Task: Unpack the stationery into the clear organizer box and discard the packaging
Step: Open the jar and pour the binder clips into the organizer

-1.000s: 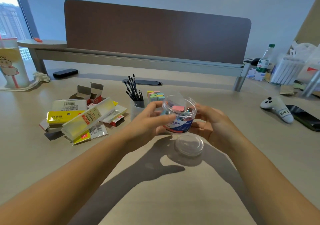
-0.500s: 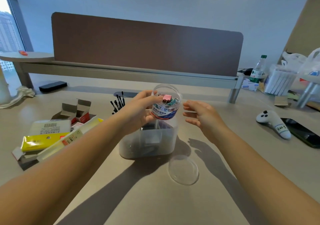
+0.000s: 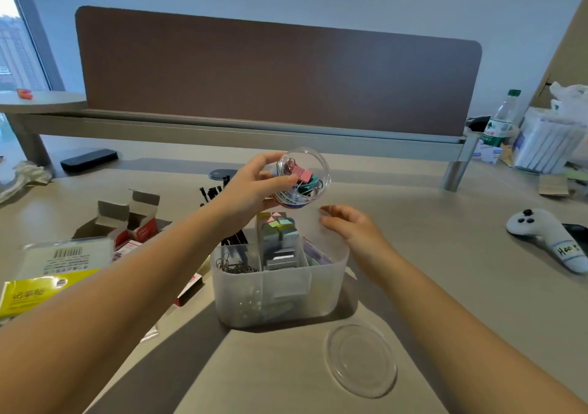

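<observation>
My left hand [image 3: 251, 187] grips a clear round tub of coloured binder clips [image 3: 302, 179], tipped with its open mouth toward me, above the back of the clear organizer box [image 3: 280, 289]. The box has compartments holding paper clips, staples, coloured notes and black pens. My right hand [image 3: 353, 229] hovers with fingers apart by the box's right rear corner, holding nothing. The tub's clear round lid [image 3: 361, 359] lies on the desk in front of the box.
Opened cardboard boxes [image 3: 127, 219] and flat stationery packs [image 3: 47, 270] lie to the left. A white game controller [image 3: 547, 238] is at right. A water bottle [image 3: 501, 120] and bags stand at back right, a dark case [image 3: 89, 160] at back left.
My left hand lifted the tub away from my right hand and tipped it over the organizer box. My right hand let go and opened. The view moved closer to the box.
</observation>
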A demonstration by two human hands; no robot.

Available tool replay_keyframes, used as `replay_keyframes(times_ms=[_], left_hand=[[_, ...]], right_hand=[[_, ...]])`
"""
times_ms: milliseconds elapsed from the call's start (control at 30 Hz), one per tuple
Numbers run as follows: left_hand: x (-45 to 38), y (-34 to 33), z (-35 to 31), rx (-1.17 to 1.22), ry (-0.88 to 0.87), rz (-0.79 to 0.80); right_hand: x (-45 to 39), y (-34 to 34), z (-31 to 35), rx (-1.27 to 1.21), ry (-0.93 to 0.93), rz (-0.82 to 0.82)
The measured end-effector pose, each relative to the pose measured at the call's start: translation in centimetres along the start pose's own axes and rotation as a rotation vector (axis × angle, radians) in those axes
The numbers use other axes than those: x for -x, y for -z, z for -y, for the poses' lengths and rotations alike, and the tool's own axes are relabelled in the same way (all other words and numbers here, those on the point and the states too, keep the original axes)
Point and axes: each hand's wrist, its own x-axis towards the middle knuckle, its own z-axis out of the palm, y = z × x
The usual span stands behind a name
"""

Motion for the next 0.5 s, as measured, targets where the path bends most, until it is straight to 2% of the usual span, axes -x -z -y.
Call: replay_keyframes(times_ms=[233,500], left_hand=[[-1.2,0.0,0.2,-0.093,-0.057,0.017],[-1.9,0.2,0.6,-0.211,-0.082,0.088]], right_hand=[[-0.2,-0.1,-0.2,-0.003,0.018,0.007],[-0.5,0.4,-0.3,-0.022,-0.06,0.17]])
